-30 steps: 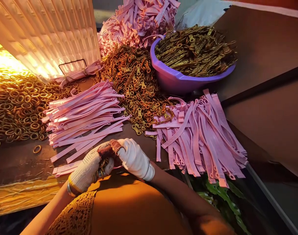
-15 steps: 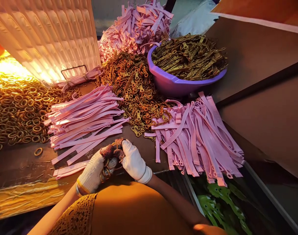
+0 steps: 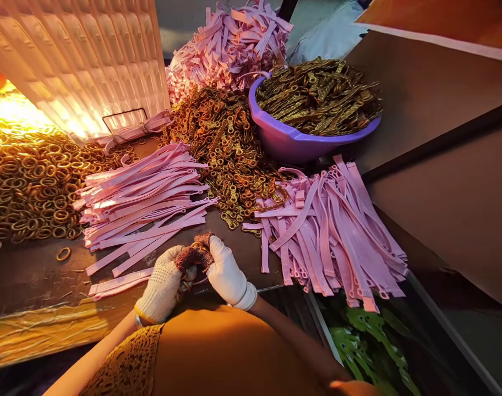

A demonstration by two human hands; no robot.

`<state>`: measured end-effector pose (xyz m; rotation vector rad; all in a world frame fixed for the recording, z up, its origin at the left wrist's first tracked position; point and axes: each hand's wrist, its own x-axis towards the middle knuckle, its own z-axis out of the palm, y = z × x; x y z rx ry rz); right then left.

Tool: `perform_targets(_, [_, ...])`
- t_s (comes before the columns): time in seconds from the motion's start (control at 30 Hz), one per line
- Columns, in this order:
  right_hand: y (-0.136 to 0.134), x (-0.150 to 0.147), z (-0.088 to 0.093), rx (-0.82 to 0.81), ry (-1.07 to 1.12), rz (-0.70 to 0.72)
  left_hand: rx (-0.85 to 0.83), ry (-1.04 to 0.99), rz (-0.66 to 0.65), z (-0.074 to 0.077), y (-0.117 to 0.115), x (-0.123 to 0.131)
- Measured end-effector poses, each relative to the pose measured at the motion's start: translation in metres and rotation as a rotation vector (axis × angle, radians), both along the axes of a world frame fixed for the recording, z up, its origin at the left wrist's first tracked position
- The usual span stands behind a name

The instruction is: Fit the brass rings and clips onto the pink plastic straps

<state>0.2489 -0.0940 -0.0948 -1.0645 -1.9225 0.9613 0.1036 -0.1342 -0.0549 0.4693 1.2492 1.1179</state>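
Observation:
My left hand (image 3: 164,285), in a cream knit glove with brown fingertips, is curled closed around several brass rings (image 3: 185,283) that show below its fingers. My right hand (image 3: 228,275), in a white glove with brown fingertips, is pinched closed against the left fingertips. Between both sets of fingertips a bit of a brass ring (image 3: 198,246) shows; the rest is covered by the fingers. Both hands are close to my body at the table's front edge. Just beyond my left hand lie pink straps (image 3: 146,201) with small end loops.
Loose brass rings (image 3: 32,198) are heaped at left, with a single ring (image 3: 63,254) apart. Brass chain-like links (image 3: 230,148) are piled in the middle. A purple basin (image 3: 284,135) of brass pieces stands behind more pink straps (image 3: 333,231). A translucent ribbed panel (image 3: 106,60) rises at back left.
Both hands have shifted slightly right, with the left wrist turned a little and its fingers closer to the right hand. The ring at the fingertips is more covered now.

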Motion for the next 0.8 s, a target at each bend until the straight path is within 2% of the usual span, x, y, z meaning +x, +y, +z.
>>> perform_targets(0.1, [0.002,0.003,0.006,0.013,-0.083,0.023,0.034,0.122,-0.03,-0.002,0.001,0.001])
perform_targets(0.23, [0.006,0.012,0.021,0.046,-0.362,0.051,0.168,0.332,-0.015,0.005,0.009,-0.007])
perform_targets(0.3, [0.01,0.017,0.031,0.083,-0.478,0.114,0.238,0.433,-0.087,0.009,0.015,-0.015])
perform_targets(0.4, [0.016,0.023,0.044,0.183,-0.557,0.235,0.288,0.596,-0.289,0.014,0.021,-0.027])
perform_targets(0.5, [0.02,0.026,0.051,0.204,-0.515,0.266,0.232,0.46,-0.345,0.018,0.021,-0.025])
perform_targets(0.57, [0.017,0.026,0.046,0.233,-0.467,0.178,0.171,0.27,-0.35,0.021,0.02,-0.018])
perform_targets(0.67, [0.002,0.018,0.021,0.396,-0.446,0.038,0.02,-0.051,-0.293,0.026,0.025,-0.01])
perform_targets(0.73, [-0.011,0.012,-0.001,0.533,-0.443,0.091,-0.066,-0.246,-0.198,0.031,0.034,-0.012])
perform_targets(0.8, [-0.018,0.009,-0.016,0.536,-0.385,0.167,-0.057,-0.247,-0.122,0.038,0.043,-0.018])
